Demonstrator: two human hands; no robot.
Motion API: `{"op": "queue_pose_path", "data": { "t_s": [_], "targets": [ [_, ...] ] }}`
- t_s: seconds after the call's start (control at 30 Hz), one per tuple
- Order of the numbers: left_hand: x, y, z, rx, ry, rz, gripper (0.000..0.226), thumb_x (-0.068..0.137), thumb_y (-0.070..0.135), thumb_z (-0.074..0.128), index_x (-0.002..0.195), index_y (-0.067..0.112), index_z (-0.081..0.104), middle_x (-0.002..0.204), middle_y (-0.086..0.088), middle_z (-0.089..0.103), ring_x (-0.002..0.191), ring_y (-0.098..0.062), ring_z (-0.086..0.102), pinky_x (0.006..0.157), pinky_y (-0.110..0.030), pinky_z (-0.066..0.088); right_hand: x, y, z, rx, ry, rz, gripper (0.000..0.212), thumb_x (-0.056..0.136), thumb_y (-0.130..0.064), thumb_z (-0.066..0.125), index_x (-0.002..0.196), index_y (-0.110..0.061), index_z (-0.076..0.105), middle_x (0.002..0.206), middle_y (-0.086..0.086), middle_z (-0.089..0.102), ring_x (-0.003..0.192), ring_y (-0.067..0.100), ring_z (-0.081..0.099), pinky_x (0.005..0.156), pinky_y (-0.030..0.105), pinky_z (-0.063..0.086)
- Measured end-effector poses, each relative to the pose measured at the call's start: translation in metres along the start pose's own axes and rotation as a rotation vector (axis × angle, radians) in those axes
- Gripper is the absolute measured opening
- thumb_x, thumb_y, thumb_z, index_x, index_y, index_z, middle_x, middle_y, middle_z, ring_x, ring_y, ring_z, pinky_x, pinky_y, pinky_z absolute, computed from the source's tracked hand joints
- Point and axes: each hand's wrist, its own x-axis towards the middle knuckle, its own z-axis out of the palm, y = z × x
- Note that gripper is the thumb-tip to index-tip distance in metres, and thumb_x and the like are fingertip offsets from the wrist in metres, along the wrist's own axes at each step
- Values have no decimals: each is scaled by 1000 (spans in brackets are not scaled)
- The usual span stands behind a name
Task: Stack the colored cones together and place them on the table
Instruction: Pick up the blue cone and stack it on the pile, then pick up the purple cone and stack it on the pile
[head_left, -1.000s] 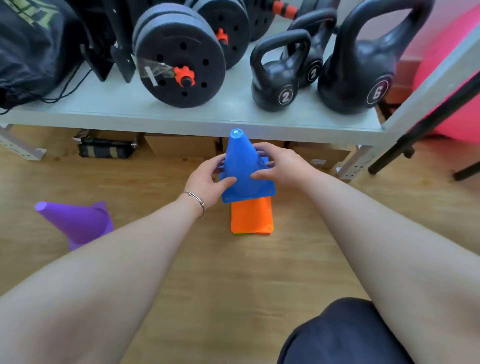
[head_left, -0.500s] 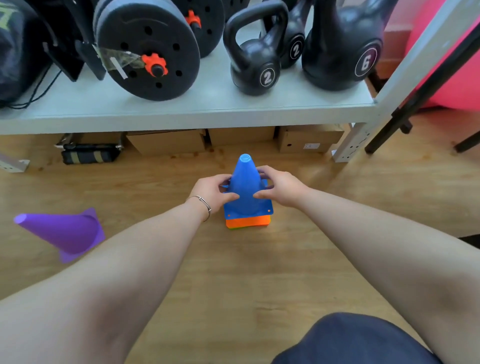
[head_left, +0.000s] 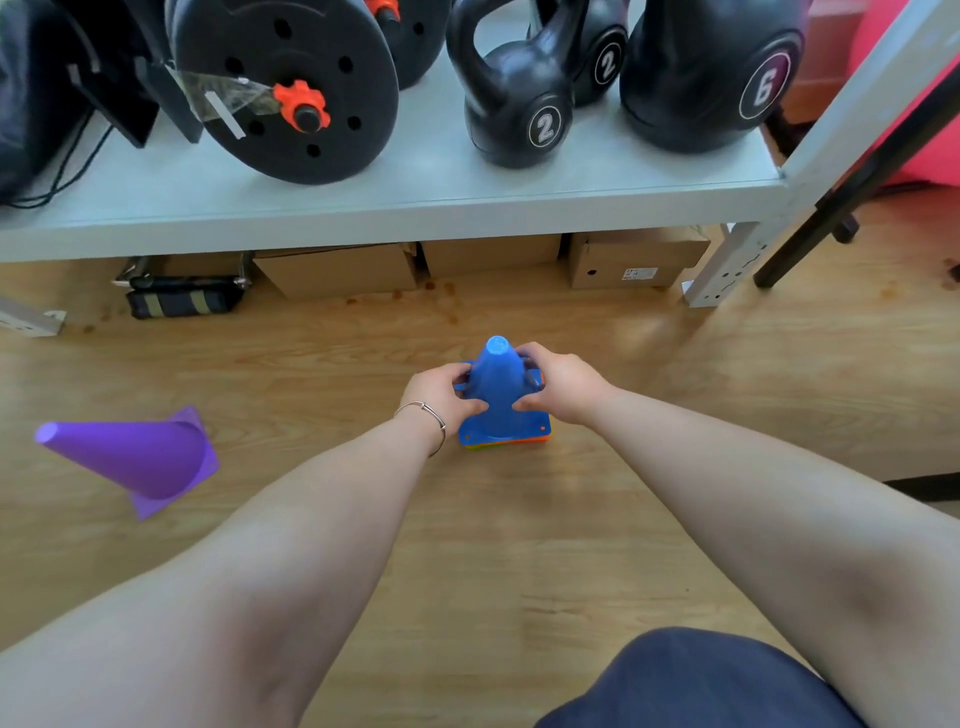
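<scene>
Blue cone (head_left: 496, 395) stands upright on top of a nested stack, and I have it gripped from both sides. My left hand (head_left: 439, 397) curls its fingers round the cone's left flank with the thumb pressed on the near face. My right hand (head_left: 560, 387) does the same on the right flank, its thumb low on the near face too. A thin bracelet (head_left: 427, 414) sits on the left wrist. Under the blue square base an orange rim (head_left: 522, 442) shows along the front edge, with a sliver of green at the left corner (I can't tell how many cones are nested underneath). The stack rests on the wooden floor (head_left: 519, 561), near the middle of my view and in front of a pale grey shelf (head_left: 415, 205). Well off to the left a purple cone (head_left: 135, 457) lies on its side, tip pointing left, apart from both hands. Below the shelf sit a row of cardboard boxes (head_left: 337, 270) and a black pouch with tan stripes (head_left: 182, 300). On the shelf are a black weight plate (head_left: 291, 67) with an orange collar, a kettlebell marked 2 (head_left: 514, 104) and a larger kettlebell marked 6 (head_left: 711, 78). Something pink (head_left: 930, 104) shows at the far right edge, and dark blue fabric (head_left: 701, 680) fills the bottom right corner.
</scene>
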Motion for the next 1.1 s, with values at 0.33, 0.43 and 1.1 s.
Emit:
{"op": "queue_pose_path", "data": {
  "t_s": [0.33,0.43,1.1],
  "targets": [
    [2,3,9,219,-33,-37,55,81,28,73,132,21,55,126,1,65,107,-19,66,95,-34,51,8,6,4,-141,-51,-17,72,78,-33,79,138,-29,39,123,7,64,105,26,61,88,43,53],
    [-3,7,5,380,-65,0,56,87,35,65,138,23,48,129,-3,63,113,-24,62,96,-39,50,10,3,-7,-343,-96,-59,77,81,-37,76,144,-30,33,124,7,59,107,28,59,85,41,52],
    [-86,27,-158,994,430,-83,78,95,55,41,154,15,9,162,-10,17,149,-29,16,120,-48,17,-6,-166,-64,-718,366,-523,78,85,-56,61,149,-21,34,142,5,50,135,28,42,108,42,34]
  ]
}}
